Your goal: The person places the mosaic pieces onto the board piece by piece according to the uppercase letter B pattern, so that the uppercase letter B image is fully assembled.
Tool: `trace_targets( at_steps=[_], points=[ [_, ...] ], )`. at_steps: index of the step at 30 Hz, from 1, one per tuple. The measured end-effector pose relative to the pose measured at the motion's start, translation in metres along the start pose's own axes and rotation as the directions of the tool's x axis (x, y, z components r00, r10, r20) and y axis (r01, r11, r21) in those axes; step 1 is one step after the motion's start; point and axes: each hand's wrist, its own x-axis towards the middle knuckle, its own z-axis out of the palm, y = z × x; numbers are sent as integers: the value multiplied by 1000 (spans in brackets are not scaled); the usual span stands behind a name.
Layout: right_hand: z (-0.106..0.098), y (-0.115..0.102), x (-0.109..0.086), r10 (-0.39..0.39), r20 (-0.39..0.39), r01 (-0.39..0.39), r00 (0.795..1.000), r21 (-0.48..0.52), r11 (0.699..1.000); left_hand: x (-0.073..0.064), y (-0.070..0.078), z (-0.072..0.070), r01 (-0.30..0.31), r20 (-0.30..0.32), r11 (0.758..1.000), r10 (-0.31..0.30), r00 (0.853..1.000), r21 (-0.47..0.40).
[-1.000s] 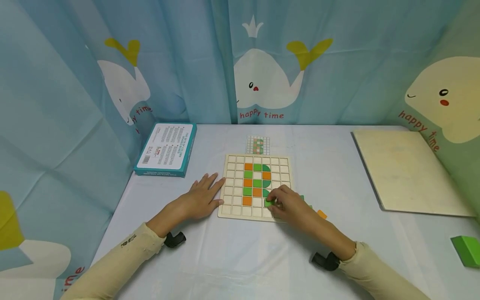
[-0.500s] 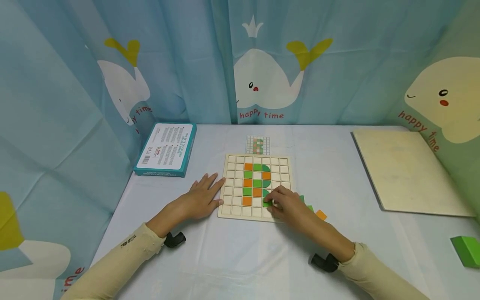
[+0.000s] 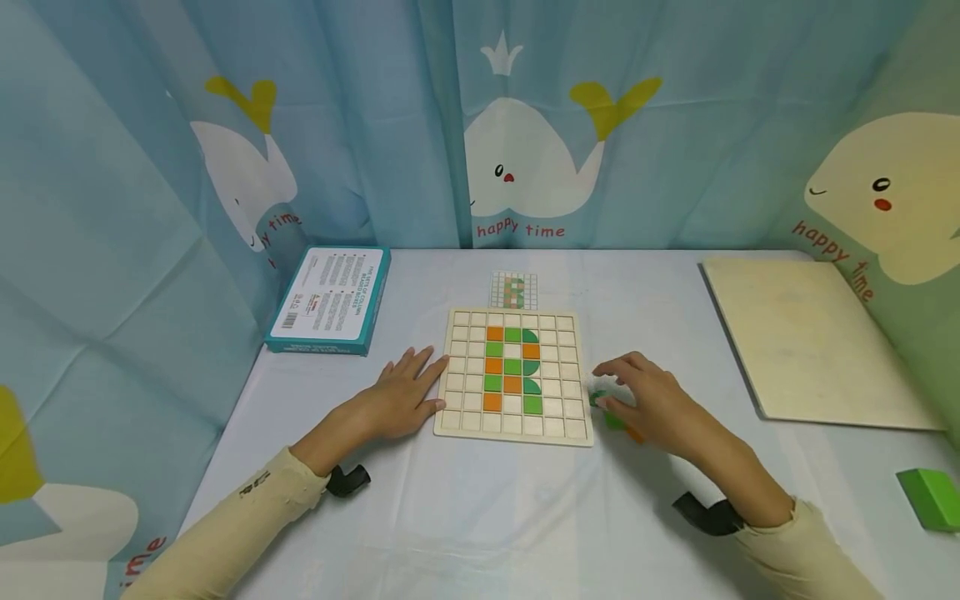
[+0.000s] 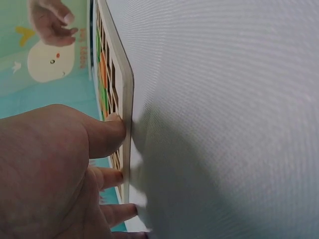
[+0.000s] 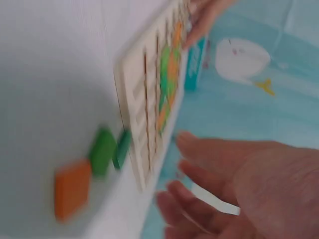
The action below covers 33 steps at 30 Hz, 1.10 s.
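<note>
A wooden grid board (image 3: pixel 570 367) lies on the table, with orange and green tiles forming an R-like figure. A light green square tile (image 3: pixel 532 405) fills a cell at the figure's lower right. The left hand (image 3: pixel 397 400) lies spread at the board's left side, thumb and fingertips touching its edge. Off the right edge, the right hand (image 3: pixel 648 400) hovers over loose tiles, thumb and fingers apart with nothing between them. Those tiles are an orange square (image 5: pixel 72 189), a green piece (image 5: pixel 103 151) and a darker green piece (image 5: pixel 122 148); the hand partly covers them in the head view.
A small pattern card (image 3: pixel 514 291) lies behind the board. At the back left sits a teal box (image 3: pixel 330 292) with a white printed panel. A pale wooden panel (image 3: pixel 817 342) and a green block (image 3: pixel 930 498) are on the right. Whale-print curtains surround the table.
The right hand has let go of the light green square tile in its cell and moved right, off the board to the loose tiles. The left hand has stayed at the board's edge.
</note>
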Motion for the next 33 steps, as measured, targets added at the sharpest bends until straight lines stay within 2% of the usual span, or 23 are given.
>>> trace_targets(
  at_steps=[3,7,15,25,30,33],
  points=[
    [-8,8,-8,52,79,-52,996,-7,999,0,0,0,1,6,1000,-1,1000,1],
    [-2,18,-16,60,140,-61,988,2,998,0,0,0,-7,1,1000,7,1000,-1],
    [18,25,-22,-11,28,13,1000,-48,999,1,-1,1,-11,-2,1000,11,1000,2],
    [18,23,-25,2,24,-2,1000,-20,1000,0,0,1,-15,-10,1000,15,1000,7],
    [14,20,-22,-27,28,28,999,-41,999,0,0,1,-16,-12,1000,17,1000,11],
    [13,16,-17,-33,31,34,999,-15,999,0,0,0,-10,-11,1000,10,1000,15]
  ],
)
